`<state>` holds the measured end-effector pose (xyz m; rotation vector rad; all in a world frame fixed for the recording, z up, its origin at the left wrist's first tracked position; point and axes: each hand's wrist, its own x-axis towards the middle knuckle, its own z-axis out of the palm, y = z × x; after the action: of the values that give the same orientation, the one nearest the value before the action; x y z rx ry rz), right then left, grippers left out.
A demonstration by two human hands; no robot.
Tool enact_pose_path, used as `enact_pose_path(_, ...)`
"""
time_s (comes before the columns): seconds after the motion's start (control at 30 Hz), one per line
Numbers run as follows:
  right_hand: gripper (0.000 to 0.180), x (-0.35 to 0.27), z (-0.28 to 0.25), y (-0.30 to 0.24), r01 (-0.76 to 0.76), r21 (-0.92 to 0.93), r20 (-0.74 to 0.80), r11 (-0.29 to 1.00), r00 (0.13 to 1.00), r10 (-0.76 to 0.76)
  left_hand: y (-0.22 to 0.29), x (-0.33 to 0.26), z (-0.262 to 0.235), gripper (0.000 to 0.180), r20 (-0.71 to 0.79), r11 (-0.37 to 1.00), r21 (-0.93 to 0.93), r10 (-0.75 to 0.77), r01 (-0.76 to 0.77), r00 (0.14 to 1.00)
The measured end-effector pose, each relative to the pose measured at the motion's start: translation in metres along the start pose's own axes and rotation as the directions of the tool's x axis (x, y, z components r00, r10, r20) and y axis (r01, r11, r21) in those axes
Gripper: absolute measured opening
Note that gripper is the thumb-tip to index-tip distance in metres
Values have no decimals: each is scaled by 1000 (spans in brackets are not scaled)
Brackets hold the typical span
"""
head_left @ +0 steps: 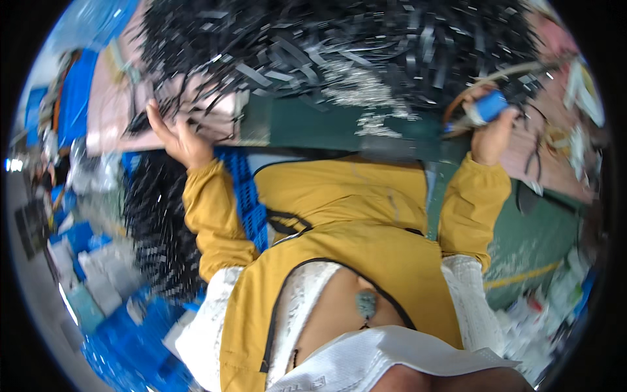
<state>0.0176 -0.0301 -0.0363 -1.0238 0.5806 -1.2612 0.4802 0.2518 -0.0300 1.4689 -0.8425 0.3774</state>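
Observation:
Across the far side of the bench lies a big heap of thin black strips [287, 49]. Small silvery pieces [366, 88] are scattered in front of it, too blurred to name. My left hand [186, 140] is at the bench's left edge, fingers stretched out and apart, beside some loose black strips. On the right, my right hand [493, 134] is closed around a blue-handled tool [490, 104] whose narrow end points left. Motion blur hides the tool's exact kind.
The bench has a dark green top [294, 124] with pinkish board [108, 111] at the left. A curved brown cord [470, 88] loops near the tool. More black strips [160, 222] hang or lie at lower left, above blue bags [140, 333]. Plastic bags [535, 326] lie lower right.

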Motion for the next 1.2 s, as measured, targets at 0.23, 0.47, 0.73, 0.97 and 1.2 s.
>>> enact_pose_path(0.23,31,42,-3,-18,512,-836,481,198,857,-184,14,14,59,40,531,619,654,35,-436,846)
enact_pose_path(0.47,43,61,1,8,337,-925,271,177,909,-318,80,8,104,12,394,816,490,106,-307,913)
enact_pose_path(0.73,20,49,-14,-11,372,-920,274,127,839,-470,72,21,205,23,819,544,375,185,-751,543)
enact_pose_path(0.97,12,24,-43,-40,169,-624,-191,763,914,-358,69,60,191,26,864,722,272,109,-637,492)
enact_pose_path(1.2,16,43,-65,-44,214,-975,208,58,974,-90,79,82,192,20,623,956,163,92,-244,777)
